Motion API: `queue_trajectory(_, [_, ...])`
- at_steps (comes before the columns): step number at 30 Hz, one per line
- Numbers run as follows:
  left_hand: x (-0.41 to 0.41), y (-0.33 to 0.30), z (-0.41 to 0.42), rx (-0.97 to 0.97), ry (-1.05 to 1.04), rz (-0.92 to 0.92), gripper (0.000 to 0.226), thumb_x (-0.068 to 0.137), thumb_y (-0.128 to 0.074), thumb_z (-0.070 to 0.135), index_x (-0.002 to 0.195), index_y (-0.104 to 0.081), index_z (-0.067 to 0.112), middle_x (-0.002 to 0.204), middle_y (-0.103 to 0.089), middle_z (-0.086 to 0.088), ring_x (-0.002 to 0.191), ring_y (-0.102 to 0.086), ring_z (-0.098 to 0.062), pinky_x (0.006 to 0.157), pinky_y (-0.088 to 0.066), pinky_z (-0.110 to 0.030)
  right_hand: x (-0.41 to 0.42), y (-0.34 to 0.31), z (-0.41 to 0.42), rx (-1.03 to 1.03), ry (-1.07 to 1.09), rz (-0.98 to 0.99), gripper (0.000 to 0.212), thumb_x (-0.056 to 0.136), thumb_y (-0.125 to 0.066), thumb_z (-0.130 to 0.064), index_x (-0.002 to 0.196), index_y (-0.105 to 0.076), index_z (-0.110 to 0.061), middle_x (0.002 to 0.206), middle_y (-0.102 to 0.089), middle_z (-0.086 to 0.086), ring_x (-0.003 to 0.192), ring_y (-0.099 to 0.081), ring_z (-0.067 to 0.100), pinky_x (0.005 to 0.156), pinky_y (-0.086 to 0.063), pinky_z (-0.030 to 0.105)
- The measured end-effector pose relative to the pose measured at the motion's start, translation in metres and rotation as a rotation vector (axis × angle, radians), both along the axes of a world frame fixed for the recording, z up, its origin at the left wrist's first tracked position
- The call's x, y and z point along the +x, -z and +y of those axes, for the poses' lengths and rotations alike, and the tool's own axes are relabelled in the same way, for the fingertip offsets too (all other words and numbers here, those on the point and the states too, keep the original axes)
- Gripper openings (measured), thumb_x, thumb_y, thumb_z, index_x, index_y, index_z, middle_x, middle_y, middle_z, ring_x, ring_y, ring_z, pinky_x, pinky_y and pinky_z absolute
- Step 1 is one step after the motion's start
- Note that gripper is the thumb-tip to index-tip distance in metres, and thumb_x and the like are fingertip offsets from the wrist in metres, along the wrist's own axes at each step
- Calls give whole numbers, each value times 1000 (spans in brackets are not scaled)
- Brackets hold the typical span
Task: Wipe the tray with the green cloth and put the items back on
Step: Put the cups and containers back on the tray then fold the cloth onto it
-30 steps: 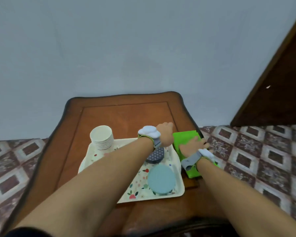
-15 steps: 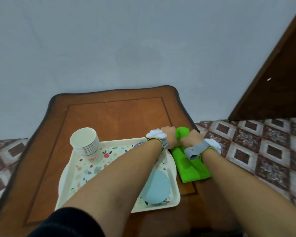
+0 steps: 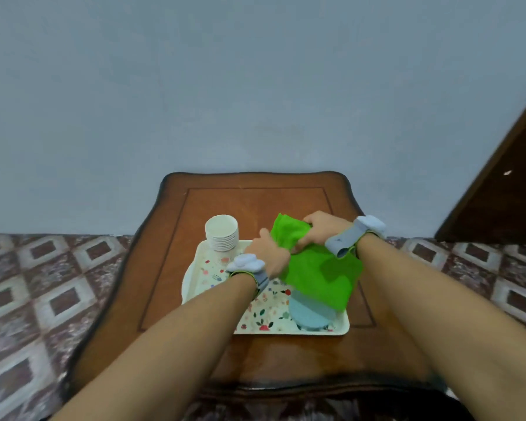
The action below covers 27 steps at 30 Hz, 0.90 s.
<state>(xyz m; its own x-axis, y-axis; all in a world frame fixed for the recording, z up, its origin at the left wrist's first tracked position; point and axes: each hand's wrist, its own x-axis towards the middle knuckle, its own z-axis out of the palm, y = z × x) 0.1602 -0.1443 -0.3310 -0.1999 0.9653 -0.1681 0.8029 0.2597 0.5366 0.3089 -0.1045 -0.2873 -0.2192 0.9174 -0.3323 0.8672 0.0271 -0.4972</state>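
Note:
A green cloth (image 3: 322,268) hangs in the air over the right half of the floral tray (image 3: 201,268). My left hand (image 3: 268,253) and my right hand (image 3: 322,229) both grip its bunched upper end. The cloth's lower part drapes over a round blue lid-like disc (image 3: 312,314) at the tray's near right corner. A stack of white paper cups (image 3: 222,232) stands at the tray's far left corner. A dark patterned item seen earlier on the tray is hidden now.
The tray sits on a small brown wooden table (image 3: 255,202) against a pale wall. Patterned floor tiles (image 3: 43,284) lie on both sides. A dark wooden door (image 3: 504,192) stands at the right.
The cloth has been lifted off the table at the tray's right and now hangs over the tray from both hands. The camera view has shifted so the table sits more central.

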Motion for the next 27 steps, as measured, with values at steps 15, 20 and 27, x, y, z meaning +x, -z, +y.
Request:
queue_trajectory(15, [-153,39,-63,-261,62,168,31,92,-54,14,119,-64,1,109,-68,-15,104,-66,-32,55,-37,-25,-122,94,-23,177,-118,-72,52,68,-81,-58,99,-69,-18,90,-60,-5,90,-61,20,74,-44,30])
queue_trajectory(20, [-152,45,-54,-276,122,384,10,83,-54,12,84,-64,16,71,-54,-1,63,-56,-10,51,-36,-19,-109,112,-29,228,-120,-54,51,74,-72,-63,108,-66,-25,96,-64,-7,93,-61,15,77,-48,30])
queue_trajectory(27, [-153,40,-49,-40,148,515,57,80,-53,56,120,-53,15,119,-57,-10,107,-58,-31,78,-45,-35,-67,121,-34,834,97,-45,33,89,-55,-45,72,-66,-19,76,-66,-1,73,-61,24,66,-43,35])
